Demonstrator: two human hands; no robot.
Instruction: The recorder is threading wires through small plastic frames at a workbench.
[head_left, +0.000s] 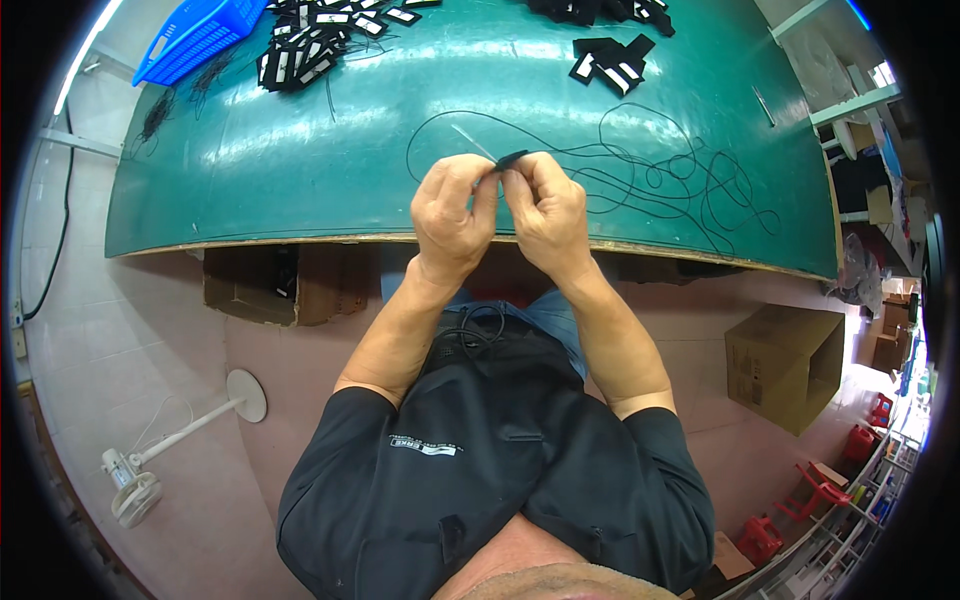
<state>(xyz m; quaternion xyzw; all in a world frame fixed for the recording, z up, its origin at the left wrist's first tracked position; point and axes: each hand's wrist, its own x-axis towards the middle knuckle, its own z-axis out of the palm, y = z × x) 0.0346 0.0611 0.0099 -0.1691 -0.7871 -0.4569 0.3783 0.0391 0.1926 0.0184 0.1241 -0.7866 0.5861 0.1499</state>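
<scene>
My left hand [450, 212] is closed in a pinch at the table's near edge. A thin, pale, needle-like rod [474, 143] sticks out beyond its fingertips, pointing away and to the left. Close against it, my right hand [548, 214] pinches a small black piece [511, 158], flat and fabric-like; the fingers of both hands meet there and hide most of it. A long thin black cord [640, 166] lies in loose loops on the green table [400, 120], from around my hands to the right. Whether the cord runs through the black piece is hidden.
Black pieces with white labels [300, 55] are heaped at the far left, beside a blue basket [195, 40]. A smaller group [612, 66] lies far right, near a slim metal tool [764, 106]. Cardboard boxes [785, 365] stand on the floor; a white fan [133, 490] is at left.
</scene>
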